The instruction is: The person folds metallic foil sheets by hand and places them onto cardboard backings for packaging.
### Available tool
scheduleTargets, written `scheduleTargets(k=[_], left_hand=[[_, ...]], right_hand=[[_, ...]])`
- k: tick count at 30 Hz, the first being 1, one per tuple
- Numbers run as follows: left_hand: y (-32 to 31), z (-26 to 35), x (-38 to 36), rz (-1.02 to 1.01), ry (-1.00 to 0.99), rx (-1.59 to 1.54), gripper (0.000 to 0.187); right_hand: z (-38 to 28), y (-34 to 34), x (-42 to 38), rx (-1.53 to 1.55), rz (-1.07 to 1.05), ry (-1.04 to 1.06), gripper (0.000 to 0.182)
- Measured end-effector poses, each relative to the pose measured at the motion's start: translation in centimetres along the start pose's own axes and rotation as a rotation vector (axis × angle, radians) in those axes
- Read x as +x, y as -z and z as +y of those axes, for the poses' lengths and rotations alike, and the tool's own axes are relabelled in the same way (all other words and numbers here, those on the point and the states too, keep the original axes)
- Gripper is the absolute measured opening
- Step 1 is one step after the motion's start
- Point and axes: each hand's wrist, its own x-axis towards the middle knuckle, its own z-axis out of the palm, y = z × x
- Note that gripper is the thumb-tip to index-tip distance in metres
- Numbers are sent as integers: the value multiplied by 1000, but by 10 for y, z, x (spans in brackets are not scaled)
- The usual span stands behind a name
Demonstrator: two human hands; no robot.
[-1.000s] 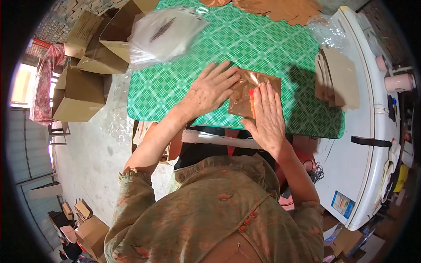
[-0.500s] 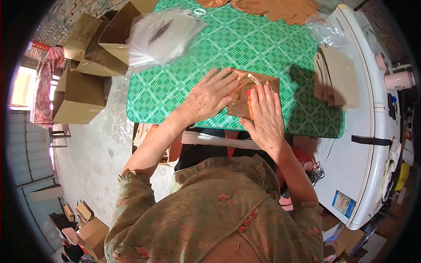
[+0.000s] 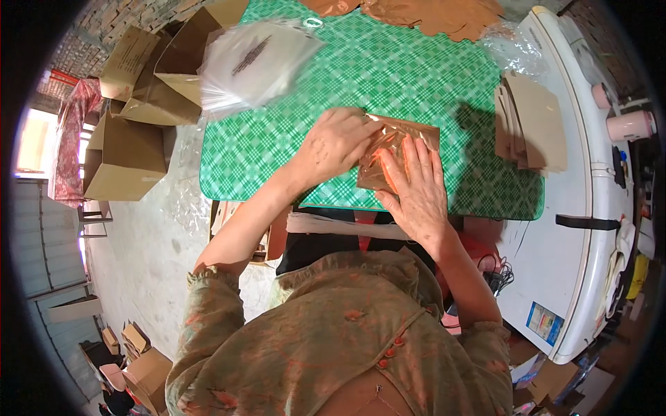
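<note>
A shiny copper-brown packet in clear film point(image 3: 424, 130) lies near the front edge of the green checked tablecloth point(image 3: 277, 159), with something orange-red showing under the film. My right hand point(image 3: 418, 197) rests flat on the packet with its fingers spread. At the packet's upper left corner is my left hand point(image 3: 333, 144), its fingers bent and pressed together on the edge; its fingertips are partly hidden. Up and to the left lies a fanned stack of clear plastic bags point(image 3: 277, 59).
Open cardboard boxes point(image 3: 128, 156) stand at the left. Brown card sheets point(image 3: 541, 121) lie on the table's right side, beside a long white appliance point(image 3: 555, 263). Crumpled clear plastic point(image 3: 513, 48) and brown sheets point(image 3: 444, 15) are at the far edge.
My left hand's fingers have gone from stretched flat to bent at the packet's corner. My right hand's fingers have shifted slightly left, and more orange shows between them.
</note>
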Motion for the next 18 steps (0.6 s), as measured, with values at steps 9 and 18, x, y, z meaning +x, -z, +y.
scheduleTargets(k=[9,18], left_hand=[[-30,-15,49,73,220,-143,26],[-43,-13,55,180,83,153,24]], right_hand=[[-1,1,0,16,9,1,76],[-1,4,0,53,-30,-11,76]])
